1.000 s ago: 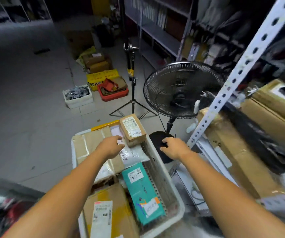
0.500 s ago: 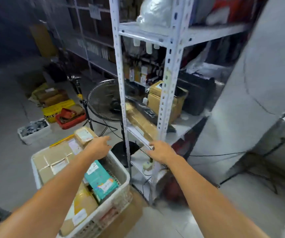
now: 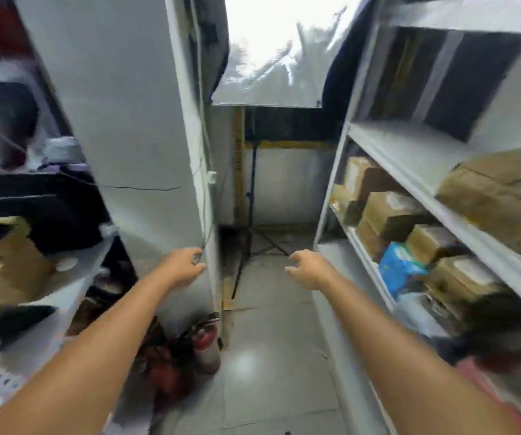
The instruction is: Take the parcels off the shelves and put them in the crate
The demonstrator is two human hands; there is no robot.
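A white shelf unit (image 3: 400, 155) runs along the right side. Its lower shelf carries several brown cardboard parcels (image 3: 387, 211) and a blue bag parcel (image 3: 398, 268). One larger brown parcel (image 3: 500, 196) lies on the shelf above. My left hand (image 3: 183, 268) hangs in mid-air beside a white pillar, fingers loosely curled, holding nothing. My right hand (image 3: 309, 268) is raised over the aisle floor, left of the shelf unit, fingers relaxed and empty. The crate is out of view. The frame is blurred by motion.
A white pillar (image 3: 133, 127) stands at centre left with red fire extinguishers (image 3: 205, 343) at its foot. A cluttered rack (image 3: 33, 265) with a cardboard box is at the left. A narrow tiled aisle (image 3: 265, 340) runs ahead to a tripod stand (image 3: 252, 215) and a wall.
The view has swung right, away from the crate and the fan, into the aisle between pillar and parcel shelves. Both hands stay empty and have moved off the crate.
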